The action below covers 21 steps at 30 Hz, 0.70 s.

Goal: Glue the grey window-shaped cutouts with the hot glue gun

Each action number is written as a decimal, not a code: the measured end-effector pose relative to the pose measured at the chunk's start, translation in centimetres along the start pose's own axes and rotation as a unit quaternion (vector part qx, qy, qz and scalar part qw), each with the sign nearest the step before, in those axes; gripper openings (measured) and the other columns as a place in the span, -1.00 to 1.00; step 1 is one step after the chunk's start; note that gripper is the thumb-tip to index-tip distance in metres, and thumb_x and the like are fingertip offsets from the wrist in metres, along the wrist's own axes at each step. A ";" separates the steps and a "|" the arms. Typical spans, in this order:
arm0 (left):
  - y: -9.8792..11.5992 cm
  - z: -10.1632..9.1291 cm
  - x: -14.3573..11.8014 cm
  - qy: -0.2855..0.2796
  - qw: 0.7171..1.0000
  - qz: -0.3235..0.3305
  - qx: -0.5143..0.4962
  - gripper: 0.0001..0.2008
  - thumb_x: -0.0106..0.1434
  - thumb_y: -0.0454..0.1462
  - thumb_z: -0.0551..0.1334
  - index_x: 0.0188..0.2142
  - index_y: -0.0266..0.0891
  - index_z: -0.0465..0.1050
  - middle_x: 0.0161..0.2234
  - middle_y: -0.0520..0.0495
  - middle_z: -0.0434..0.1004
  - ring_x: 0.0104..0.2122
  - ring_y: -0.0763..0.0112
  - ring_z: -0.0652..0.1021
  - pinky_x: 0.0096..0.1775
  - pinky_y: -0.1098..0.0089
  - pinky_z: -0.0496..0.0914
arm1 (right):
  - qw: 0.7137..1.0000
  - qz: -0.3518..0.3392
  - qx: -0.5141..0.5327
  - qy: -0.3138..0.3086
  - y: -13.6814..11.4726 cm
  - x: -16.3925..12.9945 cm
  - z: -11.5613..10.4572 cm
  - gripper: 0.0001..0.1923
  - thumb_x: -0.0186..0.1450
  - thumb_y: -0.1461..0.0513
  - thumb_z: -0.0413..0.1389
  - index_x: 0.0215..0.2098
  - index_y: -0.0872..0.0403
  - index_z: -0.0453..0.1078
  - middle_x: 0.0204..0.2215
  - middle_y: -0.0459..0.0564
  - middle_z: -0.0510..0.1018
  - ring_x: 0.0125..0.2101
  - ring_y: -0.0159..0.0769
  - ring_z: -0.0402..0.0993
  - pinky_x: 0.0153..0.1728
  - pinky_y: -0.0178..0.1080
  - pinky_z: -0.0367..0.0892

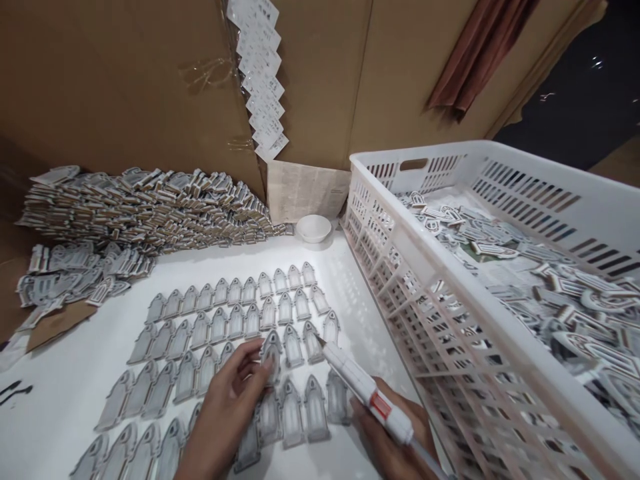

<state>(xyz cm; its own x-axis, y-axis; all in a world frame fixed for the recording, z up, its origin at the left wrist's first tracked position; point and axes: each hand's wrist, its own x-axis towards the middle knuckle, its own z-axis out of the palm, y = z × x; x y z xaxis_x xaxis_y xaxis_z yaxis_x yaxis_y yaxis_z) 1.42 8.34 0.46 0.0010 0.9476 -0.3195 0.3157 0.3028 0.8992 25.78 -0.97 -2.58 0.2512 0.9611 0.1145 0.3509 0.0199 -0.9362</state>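
One white pen-like tool point(350, 372) sits gripped in the right hand point(375, 443) as the left hand point(235, 393) pinches one gray arched piece point(271, 353) between thumb and fingers among four rows of similar pieces point(291, 345). White tabletop point(65, 380) lies open at left, narrowing at right beside one slotted crate point(450, 287), with one bowl point(314, 229) and stacked pieces point(150, 207) before the cardboard wall point(120, 80)
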 end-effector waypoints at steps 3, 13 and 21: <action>0.9 1.0 -0.2 0.002 0.999 0.003 -0.032 -0.37 0.13 0.19 0.48 0.01 -0.17 0.59 -0.14 -0.15 0.68 -0.08 0.06 0.69 -0.13 0.29 0.63 | 0.999 -0.015 0.019 -0.045 -1.3 0.8 0.0 -0.56 0.52 -0.07 0.10 -0.37 0.00 0.50 -0.54 -0.10 0.57 -0.55 -0.29 0.52 -0.45 -0.35 0.46; 1.4 1.0 -0.2 0.008 0.999 0.005 -0.033 -0.37 0.22 0.14 0.46 0.14 -0.17 0.59 -0.12 -0.14 0.72 -0.05 0.08 0.71 -0.08 0.30 0.65 | 0.992 0.112 0.037 0.054 -0.3 -0.7 2.3 -0.44 0.35 -0.28 0.23 -0.31 0.02 0.67 -0.29 0.07 0.74 -0.24 -0.04 0.68 -0.23 -0.23 0.61; 2.5 0.8 -0.3 0.002 0.999 0.034 -0.041 -0.40 0.22 0.09 0.48 0.13 -0.17 0.60 -0.13 -0.15 0.75 -0.16 0.10 0.73 -0.10 0.25 0.63 | 0.994 0.098 0.004 0.053 -3.4 0.1 0.6 -0.33 0.33 -0.38 0.15 -0.51 -0.03 0.56 -0.52 -0.02 0.64 -0.28 -0.06 0.68 -0.27 -0.29 0.58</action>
<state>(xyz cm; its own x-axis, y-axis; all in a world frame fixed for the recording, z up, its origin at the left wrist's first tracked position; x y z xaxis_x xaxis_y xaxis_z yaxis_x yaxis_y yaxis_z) 3.01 8.73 2.51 0.0157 0.9668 -0.2549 0.2366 0.2441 0.9405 24.05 -0.80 0.38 0.4075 0.9125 -0.0360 0.2784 -0.1617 -0.9468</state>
